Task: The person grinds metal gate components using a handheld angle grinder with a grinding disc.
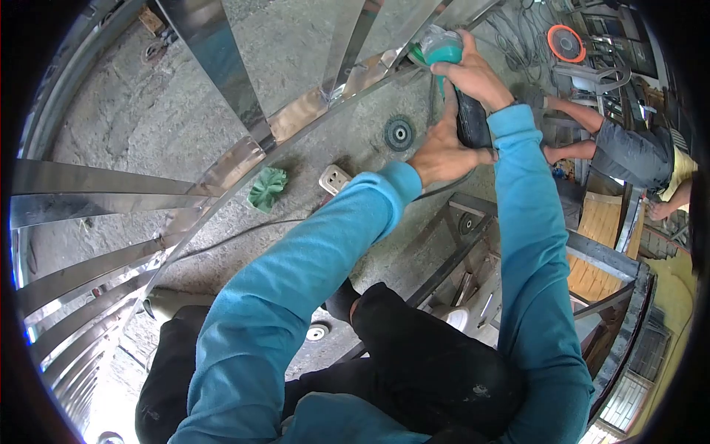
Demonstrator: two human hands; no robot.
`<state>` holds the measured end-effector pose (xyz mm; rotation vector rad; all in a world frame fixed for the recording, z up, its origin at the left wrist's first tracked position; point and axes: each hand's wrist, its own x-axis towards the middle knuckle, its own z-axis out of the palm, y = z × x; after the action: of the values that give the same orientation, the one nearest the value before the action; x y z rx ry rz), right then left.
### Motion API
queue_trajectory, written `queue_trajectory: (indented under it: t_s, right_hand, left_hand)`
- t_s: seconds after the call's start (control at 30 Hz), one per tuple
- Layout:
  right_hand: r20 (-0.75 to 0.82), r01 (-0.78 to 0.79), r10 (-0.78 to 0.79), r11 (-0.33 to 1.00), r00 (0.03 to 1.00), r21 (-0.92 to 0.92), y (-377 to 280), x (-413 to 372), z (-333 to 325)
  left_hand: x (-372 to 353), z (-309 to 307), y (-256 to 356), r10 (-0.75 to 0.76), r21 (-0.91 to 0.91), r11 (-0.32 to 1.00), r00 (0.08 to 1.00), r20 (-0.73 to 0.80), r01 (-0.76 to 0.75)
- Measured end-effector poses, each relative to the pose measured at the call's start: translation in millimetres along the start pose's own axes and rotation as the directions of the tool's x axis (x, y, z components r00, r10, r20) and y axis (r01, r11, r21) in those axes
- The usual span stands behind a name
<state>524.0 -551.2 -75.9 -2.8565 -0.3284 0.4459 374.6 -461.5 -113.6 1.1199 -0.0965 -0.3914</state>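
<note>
An angle grinder [473,120] with a teal head and a dark body is held in both hands near the top of the head view. My right hand [477,76] is closed around the teal head end. Lower down, my left hand [441,150] wraps the dark body, its index finger lying along the tool. The grinder's front end is against or very near the curved metal rim [296,118], from which flat metal strips [214,59] fan out; exact contact cannot be made out. The grinder's disc is mostly hidden.
On the concrete floor lie a flap disc [399,133], a white power socket [335,179], a green crumpled wrapper [267,189] and another disc [317,332]. A dark metal frame [436,277] stands beside my leg. Another person [629,152] is at the right, near an orange round object [566,44].
</note>
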Motion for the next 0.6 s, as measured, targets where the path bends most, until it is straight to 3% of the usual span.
queue_trajectory:
  t_s: [0.1,0.27,0.3,0.37,0.5,0.6]
  right_hand:
    - [-0.08,0.075,-0.077,0.997,0.994,-0.022,11,-16,2]
    - [-0.081,-0.109,0.113,0.993,0.99,0.044,24,-57,-3]
    - [-0.081,-0.107,0.11,0.993,0.991,0.039,35,-64,-1]
    - [-0.032,-0.123,0.134,0.965,0.991,0.232,58,-76,8]
    - [-0.091,-0.172,0.191,0.968,0.977,0.185,52,-92,18]
    - [-0.007,-0.234,0.248,0.922,0.969,0.309,24,-91,12]
  left_hand:
    - [-13,4,2,-0.028,0.016,0.999,0.999,0.024,0.028]
    - [-26,16,-10,0.026,-0.078,0.997,0.994,0.105,-0.018]
    - [-26,25,-19,0.025,-0.071,0.997,0.992,0.127,-0.016]
    - [-34,33,-21,-0.028,-0.026,0.999,0.985,0.172,0.033]
    - [-42,39,-27,-0.077,0.081,0.995,0.982,0.171,0.063]
    - [-43,35,-26,-0.104,0.074,0.993,0.981,0.161,0.093]
